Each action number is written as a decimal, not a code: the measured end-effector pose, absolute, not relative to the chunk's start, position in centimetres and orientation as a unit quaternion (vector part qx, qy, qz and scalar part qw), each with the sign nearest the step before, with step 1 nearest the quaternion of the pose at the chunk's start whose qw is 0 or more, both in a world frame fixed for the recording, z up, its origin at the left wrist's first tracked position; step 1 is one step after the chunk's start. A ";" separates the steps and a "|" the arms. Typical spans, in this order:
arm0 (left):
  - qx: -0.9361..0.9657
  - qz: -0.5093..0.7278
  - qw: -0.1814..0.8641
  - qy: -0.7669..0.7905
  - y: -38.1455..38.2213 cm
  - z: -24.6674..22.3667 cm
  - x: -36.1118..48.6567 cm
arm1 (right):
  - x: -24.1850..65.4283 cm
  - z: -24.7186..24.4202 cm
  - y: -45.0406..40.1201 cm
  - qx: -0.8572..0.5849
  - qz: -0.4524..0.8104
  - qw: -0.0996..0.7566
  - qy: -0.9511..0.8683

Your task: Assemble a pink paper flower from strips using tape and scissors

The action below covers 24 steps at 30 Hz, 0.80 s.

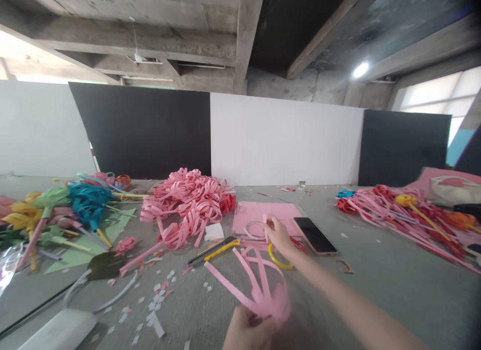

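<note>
My left hand (248, 330) is closed round the base of a pink paper-strip flower (263, 290) at the bottom middle. Its strips fan up and away, some curled into loops, others with loose ends. My right hand (278, 233) reaches forward over the pink paper sheets (244, 212). Its fingers are pinched at a short pink paper strip (265, 230), partly hidden by them. Just left of these fingertips lies a pale ring like a tape roll (252, 230). Under my right wrist is a yellow ring-shaped handle (276, 259), partly covered.
A black phone (315, 235) lies right of the sheets. Left of them are a yellow-and-black utility knife (216, 250) and a heap of pink strips (188, 204). Coloured paper flowers (88, 202) fill the far left, more strips (376, 204) the right. A white charger (60, 330) sits near left.
</note>
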<state>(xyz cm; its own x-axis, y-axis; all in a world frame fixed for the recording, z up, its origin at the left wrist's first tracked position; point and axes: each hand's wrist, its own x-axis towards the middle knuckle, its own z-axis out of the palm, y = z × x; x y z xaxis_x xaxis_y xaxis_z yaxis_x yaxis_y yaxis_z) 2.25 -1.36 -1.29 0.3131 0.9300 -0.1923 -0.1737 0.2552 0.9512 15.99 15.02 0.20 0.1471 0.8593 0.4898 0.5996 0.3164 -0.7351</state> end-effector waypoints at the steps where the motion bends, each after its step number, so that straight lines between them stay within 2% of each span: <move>1: 0.451 0.411 0.674 0.416 -1.4 -1.2 2.3 | 16.1 0.4 15.0 -0.569 0.130 0.512 -0.630; 15: 0.444 0.417 0.685 0.401 -1.5 -0.6 2.4 | 15.9 4.3 13.3 -0.491 0.082 0.691 -0.524; 24: 0.367 0.499 0.687 0.380 -0.9 0.5 2.3 | 16.5 10.2 9.0 -0.362 0.062 0.762 -0.533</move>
